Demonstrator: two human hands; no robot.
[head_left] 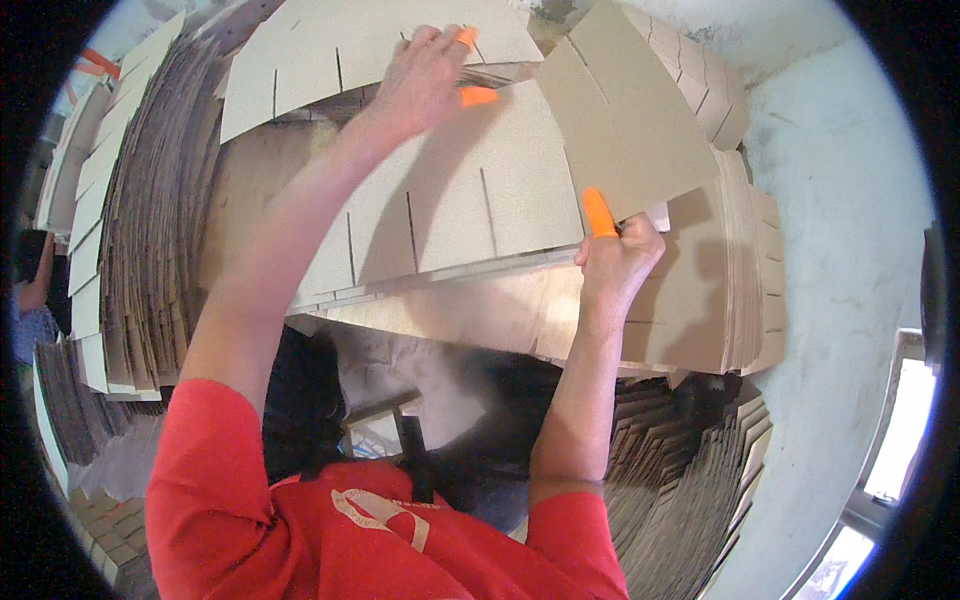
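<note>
Orange covers sit on the thumb and a finger of my left hand (420,85), which is at the far side of the table over pale slotted cardboard sheets (450,205). Its thumb and fingers are apart, and nothing shows between them. My right hand (622,255) is closed on the near corner of a brown cardboard sheet (635,115), its orange-covered thumb lying on top. That sheet is tilted, overlaps the right end of the pale sheets and has a slot cut in it. The fingers under the sheet are partly hidden. Another pale slotted sheet (300,62) lies farther back.
A wooden board (470,305) lies under the sheets. A tall cardboard stack (150,220) stands on the left, with another stack (745,265) on the right by the pale wall (840,200). More cardboard (690,475) is piled low at right. A person's arm (38,275) shows at far left.
</note>
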